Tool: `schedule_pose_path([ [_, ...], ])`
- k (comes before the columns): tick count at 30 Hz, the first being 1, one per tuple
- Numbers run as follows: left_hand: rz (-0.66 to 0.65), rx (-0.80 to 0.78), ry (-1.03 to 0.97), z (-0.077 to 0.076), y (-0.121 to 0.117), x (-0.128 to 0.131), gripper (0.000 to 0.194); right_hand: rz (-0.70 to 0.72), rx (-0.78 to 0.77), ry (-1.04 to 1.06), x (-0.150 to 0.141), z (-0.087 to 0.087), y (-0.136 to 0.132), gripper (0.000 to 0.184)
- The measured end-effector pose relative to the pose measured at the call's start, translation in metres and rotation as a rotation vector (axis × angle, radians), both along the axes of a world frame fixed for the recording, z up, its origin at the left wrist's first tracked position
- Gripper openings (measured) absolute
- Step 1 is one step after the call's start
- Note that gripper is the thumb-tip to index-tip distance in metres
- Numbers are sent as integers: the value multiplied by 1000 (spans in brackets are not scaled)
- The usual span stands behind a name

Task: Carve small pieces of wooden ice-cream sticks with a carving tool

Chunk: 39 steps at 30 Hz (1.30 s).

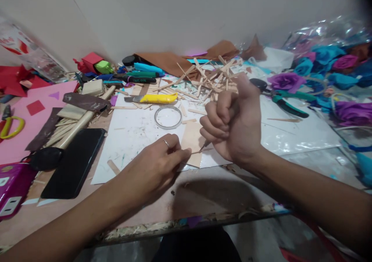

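My left hand (161, 159) is closed in a pinch at the lower left edge of a flat, pale wooden piece (191, 138), thumb and forefinger pressed together there. A ring circles one of its fingers. My right hand (235, 122) is curled into a fist at the right side of that piece. Out of the bottom of the fist pokes the dark tip of a thin pointed tool (205, 145), which meets the wood; the fingers hide the rest of it. Beyond the piece lie a roll of tape (167, 117) and a yellow box cutter (158, 98).
Wooden sticks (203, 78) are heaped at the back of a white board (136, 130). Green-handled pliers (290, 101) and paper flowers (286, 81) lie to the right. At left are a black phone (74, 163), a magenta socket box (16, 188) and yellow-handled scissors (12, 126).
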State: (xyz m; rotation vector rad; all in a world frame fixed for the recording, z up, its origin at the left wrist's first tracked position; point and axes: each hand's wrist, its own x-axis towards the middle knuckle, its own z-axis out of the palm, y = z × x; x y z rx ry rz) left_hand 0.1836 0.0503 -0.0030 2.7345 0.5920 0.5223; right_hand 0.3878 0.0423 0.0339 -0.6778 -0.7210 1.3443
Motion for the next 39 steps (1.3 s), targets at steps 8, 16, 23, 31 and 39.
schedule_pose_path([
  [8,16,-51,8,-3,2,-1,22,-14,80,24,-7,-5,-3,67],
  [16,17,-138,50,8,0,1,24,66,115,-93,-9,-10,-11,62],
  [23,9,-150,84,9,3,2,25,49,171,-130,-12,-15,-11,64],
  [31,3,-166,95,8,2,0,22,51,183,-145,-13,-18,-11,59],
  [39,2,-161,92,8,3,2,21,42,224,-128,-13,-20,-11,57],
])
